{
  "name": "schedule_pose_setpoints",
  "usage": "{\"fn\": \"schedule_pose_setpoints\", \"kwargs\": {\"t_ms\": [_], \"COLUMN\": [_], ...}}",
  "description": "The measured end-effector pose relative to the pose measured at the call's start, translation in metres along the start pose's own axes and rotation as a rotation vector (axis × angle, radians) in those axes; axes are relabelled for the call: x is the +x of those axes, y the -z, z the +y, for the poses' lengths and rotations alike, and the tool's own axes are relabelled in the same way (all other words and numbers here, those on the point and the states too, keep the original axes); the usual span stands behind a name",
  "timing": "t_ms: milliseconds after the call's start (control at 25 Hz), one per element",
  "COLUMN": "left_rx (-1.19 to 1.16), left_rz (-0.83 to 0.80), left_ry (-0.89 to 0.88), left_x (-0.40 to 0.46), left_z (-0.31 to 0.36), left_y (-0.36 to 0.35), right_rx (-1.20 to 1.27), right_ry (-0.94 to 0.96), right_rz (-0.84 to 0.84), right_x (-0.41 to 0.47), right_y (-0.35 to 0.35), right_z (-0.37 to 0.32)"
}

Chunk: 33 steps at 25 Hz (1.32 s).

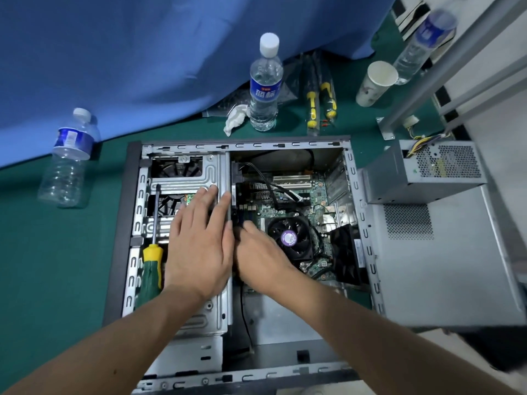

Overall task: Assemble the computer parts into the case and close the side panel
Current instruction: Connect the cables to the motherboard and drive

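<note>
- Computer case [137, 212] lies open on the green tabletop [57, 280].
- Left hand [199, 243] lies flat on the drive cage [182, 178], fingers straight and slightly spread.
- Right hand [256, 255] reaches inside beside the motherboard [299, 201]; its fingers are hidden, grip cannot be told.
- Screwdriver [151, 263] rests on the cage, beside the left hand.

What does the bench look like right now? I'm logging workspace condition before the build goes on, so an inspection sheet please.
Surface: green mat, blue cloth behind.
Job's things: open computer case lying flat; power supply outside it, on the side panel; cooler fan on the board.
Clutter: three water bottles, one upright; paper cup; tissue; packaged screwdrivers; loose screwdriver on the drive cage.
Hands: left hand flat on the drive cage; right hand reaching inside, fingertips hidden.
Cables: black cables over the board.
Surroundings: metal frame at right.
</note>
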State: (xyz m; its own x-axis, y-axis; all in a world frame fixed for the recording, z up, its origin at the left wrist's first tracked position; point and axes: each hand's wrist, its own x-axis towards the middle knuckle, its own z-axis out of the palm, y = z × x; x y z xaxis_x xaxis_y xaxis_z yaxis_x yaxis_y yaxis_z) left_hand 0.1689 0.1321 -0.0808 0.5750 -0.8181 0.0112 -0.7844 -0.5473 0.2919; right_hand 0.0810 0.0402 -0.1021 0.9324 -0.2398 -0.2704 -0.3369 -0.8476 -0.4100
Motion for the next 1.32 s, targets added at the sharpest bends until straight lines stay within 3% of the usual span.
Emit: {"fn": "schedule_pose_setpoints", "kwargs": {"t_ms": [80,160,280,400,600,760,920,1120,1240,1320], "left_rx": [-0.006,-0.004,-0.002,0.003,0.003,0.007,0.007,0.014,0.017,0.017], "left_rz": [-0.012,-0.031,-0.041,-0.041,-0.044,-0.041,-0.029,-0.024,-0.024,-0.027], "left_ry": [-0.004,-0.001,0.005,0.003,0.005,0.005,0.007,0.006,0.011,0.01], "left_x": [0.001,0.001,0.0,0.002,0.001,0.001,0.0,0.001,0.0,0.001], "left_z": [0.001,0.001,0.001,0.001,-0.001,0.0,0.0,0.0,-0.002,-0.003], "left_y": [0.001,0.002,0.003,0.002,0.001,0.001,0.001,-0.001,-0.002,-0.003], "right_rx": [-0.068,0.003,-0.155,-0.26,-0.232,-0.147,-0.104,-0.219,-0.19,-0.151], "right_ry": [-0.049,-0.311,-0.528,-0.591,-0.524,-0.252,-0.135,-0.13,-0.081,-0.2], "right_rz": [0.228,0.367,0.17,0.172,0.056,0.212,-0.212,-0.339,-0.25,-0.03], "right_x": [-0.02,-0.024,-0.002,0.023,0.019,-0.031,-0.042,-0.034,-0.042,-0.049], "right_y": [0.007,0.025,0.043,0.061,0.058,0.032,0.008,-0.001,0.01,0.026], "right_z": [0.008,0.02,0.056,0.077,0.063,0.012,-0.007,-0.011,-0.016,-0.003]}}
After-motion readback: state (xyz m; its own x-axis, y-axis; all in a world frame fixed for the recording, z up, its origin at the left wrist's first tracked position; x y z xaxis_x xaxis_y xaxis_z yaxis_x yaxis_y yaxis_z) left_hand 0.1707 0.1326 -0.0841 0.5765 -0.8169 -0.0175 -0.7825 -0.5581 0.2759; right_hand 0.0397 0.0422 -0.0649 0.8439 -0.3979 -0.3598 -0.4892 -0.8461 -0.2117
